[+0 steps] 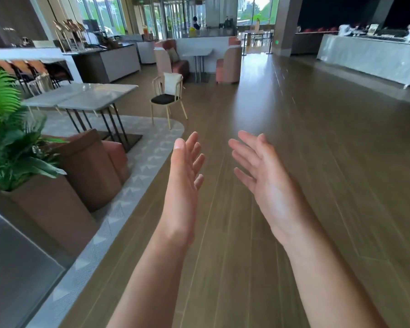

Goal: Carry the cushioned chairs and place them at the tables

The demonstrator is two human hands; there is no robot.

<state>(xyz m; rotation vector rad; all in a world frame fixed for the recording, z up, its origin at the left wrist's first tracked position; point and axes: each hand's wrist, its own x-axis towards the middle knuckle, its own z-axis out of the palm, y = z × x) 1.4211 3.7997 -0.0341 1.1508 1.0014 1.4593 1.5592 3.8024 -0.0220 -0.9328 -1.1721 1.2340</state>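
Observation:
A gold-framed chair with a black seat cushion and a white back pillow stands on the wooden floor ahead, just right of a grey marble-topped table. A second similar chair shows partly behind that table. My left hand and my right hand are both stretched out in front of me, palms facing each other, fingers spread, holding nothing. Both hands are well short of the chair, which lies up and to the left of them.
A fern in a brown planter and a brown upholstered seat stand at my left on a patterned grey carpet. Pink booth seats with a small table lie further back. A long draped counter runs along the right.

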